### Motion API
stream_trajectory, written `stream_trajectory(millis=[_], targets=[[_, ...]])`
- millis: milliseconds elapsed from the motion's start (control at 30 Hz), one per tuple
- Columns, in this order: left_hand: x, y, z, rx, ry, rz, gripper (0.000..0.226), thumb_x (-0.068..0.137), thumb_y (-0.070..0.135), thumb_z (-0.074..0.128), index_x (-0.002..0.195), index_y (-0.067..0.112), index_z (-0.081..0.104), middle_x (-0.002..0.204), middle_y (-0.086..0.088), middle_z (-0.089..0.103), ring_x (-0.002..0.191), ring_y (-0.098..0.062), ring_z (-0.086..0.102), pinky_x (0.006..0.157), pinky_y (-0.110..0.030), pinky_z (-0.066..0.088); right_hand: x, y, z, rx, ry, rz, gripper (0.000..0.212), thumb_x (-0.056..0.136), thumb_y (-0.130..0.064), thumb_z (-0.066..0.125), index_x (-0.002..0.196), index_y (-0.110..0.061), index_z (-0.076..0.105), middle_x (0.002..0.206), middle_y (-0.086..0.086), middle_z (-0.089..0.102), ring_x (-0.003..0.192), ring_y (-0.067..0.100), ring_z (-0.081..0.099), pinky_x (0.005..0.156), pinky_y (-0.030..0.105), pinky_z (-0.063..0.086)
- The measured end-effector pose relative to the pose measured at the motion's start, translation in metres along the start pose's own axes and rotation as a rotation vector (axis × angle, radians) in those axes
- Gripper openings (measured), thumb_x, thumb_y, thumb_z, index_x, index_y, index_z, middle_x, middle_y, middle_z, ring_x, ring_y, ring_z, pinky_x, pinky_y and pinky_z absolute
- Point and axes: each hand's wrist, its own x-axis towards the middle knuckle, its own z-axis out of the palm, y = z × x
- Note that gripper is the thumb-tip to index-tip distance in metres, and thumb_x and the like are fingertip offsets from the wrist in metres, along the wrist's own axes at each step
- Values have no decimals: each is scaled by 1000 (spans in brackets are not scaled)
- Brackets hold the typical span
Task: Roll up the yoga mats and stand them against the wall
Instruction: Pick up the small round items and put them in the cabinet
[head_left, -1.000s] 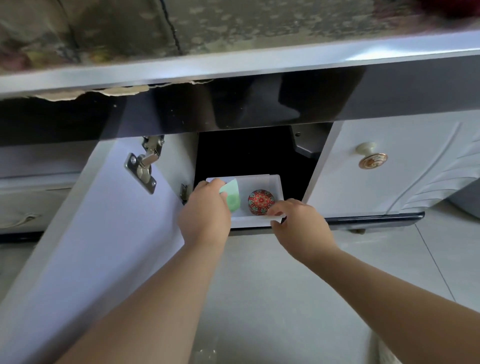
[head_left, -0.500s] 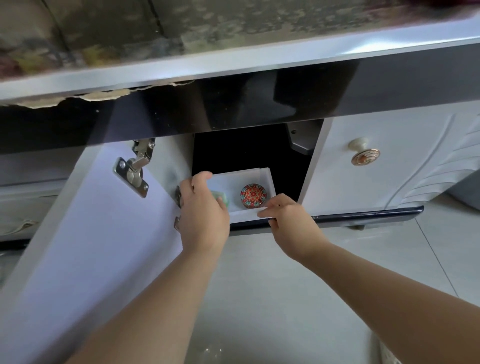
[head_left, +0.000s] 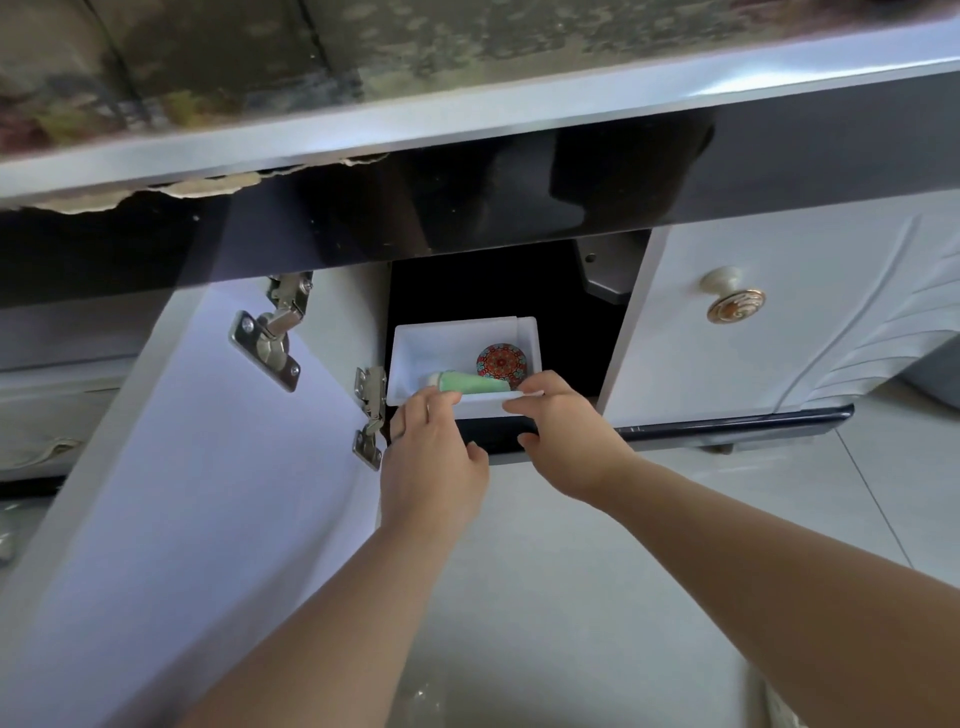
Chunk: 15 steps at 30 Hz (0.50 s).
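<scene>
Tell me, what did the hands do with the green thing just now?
The left hand laid the green squeeze tube down inside the white plastic box and drew back to its near rim. The right hand stayed pinching that rim, and the round red patterned tin stayed put.

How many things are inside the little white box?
2. A green tube lies along the white box's front wall; a round patterned disc sits behind its right end. More may be hidden.
</scene>
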Motion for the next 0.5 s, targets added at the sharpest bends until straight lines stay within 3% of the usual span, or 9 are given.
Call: stream_trajectory(millis=[167,233,367,500], targets=[[-10,5,-10,17,-75,-5,54,93,21,52,144,19,33,150,3,26,138,-19,23,100,-34,38,-20,-9,-21,-95,-67,2,42,97,-10,48,139,-13,49,155,-1,22,125,21,47,101,26,39],[-19,15,-23,38,-132,-7,54,94,23,51,145,20,32,150,1,28,139,-21,22,102,-37,38,-33,-16,-37,-124,-103,15,41,97,-13,48,137,-16,51,152,0,31,127,21,46,103,29,38],[-55,41,-71,-13,-172,31,47,96,26,48,141,24,37,143,2,40,128,-22,40,94,-37,40,-75,-49,-82,-152,-144,49,36,95,-16,50,131,-16,58,131,2,59,116,21,54,97,28,43],[-125,48,-134,-119,-115,104,35,96,25,45,130,31,49,132,12,51,115,-15,52,89,-30,42,-135,-101,-116,-121,-100,38,32,95,-17,54,126,-13,62,123,5,64,108,22,58,95,28,45]])
